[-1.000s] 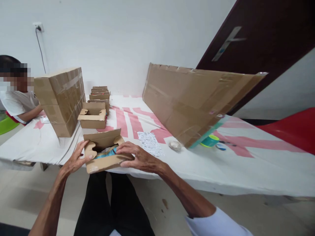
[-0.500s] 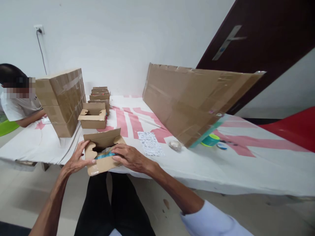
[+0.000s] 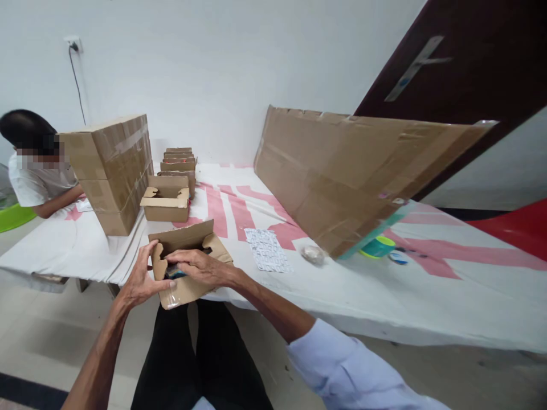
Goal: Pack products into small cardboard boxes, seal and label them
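Note:
An open cardboard box (image 3: 192, 289) with raised flaps sits at the table's front edge. My left hand (image 3: 143, 279) grips its left side, thumb over the front flap and fingers behind the side flap. Over the opening, my right hand (image 3: 199, 266) reaches in, its fingertips at the box's contents. Part of a blue item (image 3: 176, 275) shows below those fingers; the rest is hidden by the hand. Whether the right hand holds it cannot be made out.
Behind stand another open box (image 3: 166, 212), several more boxes and a tall carton stack (image 3: 122, 176). A large cardboard sheet (image 3: 342, 165) leans at right, near a printed sheet (image 3: 268, 250), a clear bundle (image 3: 313, 254) and a teal tape roll (image 3: 378, 246). A person (image 3: 38, 176) sits at left.
My right hand has moved left and deeper over the box, covering more of the blue item. My left hand keeps its grip. The view has shifted slightly.

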